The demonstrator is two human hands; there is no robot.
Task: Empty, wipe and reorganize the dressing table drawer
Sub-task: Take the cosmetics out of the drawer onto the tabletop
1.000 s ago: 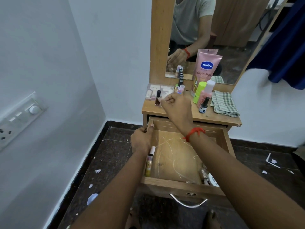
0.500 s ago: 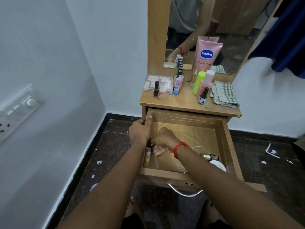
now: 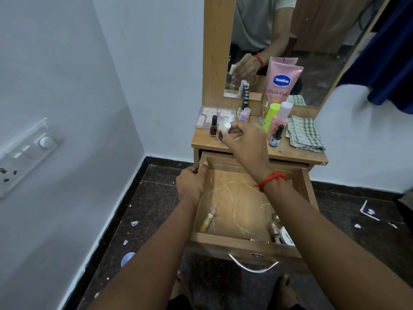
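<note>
The wooden drawer (image 3: 237, 241) of the dressing table stands pulled open. My left hand (image 3: 192, 182) grips its left wall near the back. My right hand (image 3: 243, 142) is over the tabletop (image 3: 297, 153), closed on a small white-capped tube (image 3: 224, 129) held just right of a dark nail polish bottle (image 3: 213, 126). Inside the drawer lie a yellow lip balm stick (image 3: 207, 220) at the front left and a small bottle (image 3: 274, 230) with a white jar (image 3: 288, 238) at the front right, partly hidden by my right forearm.
On the tabletop stand a pink Vaseline tube (image 3: 280, 86), a green bottle (image 3: 271, 116), a pink bottle (image 3: 280, 118), a dropper bottle (image 3: 276, 136), a checked cloth (image 3: 305, 134) and a clear pad box (image 3: 210, 116). The wall (image 3: 67, 108) is close on the left. Paper scraps litter the dark floor.
My right hand left the drawer's left side and rose to the tabletop with the small tube. The left hand kept its grip on the drawer wall.
</note>
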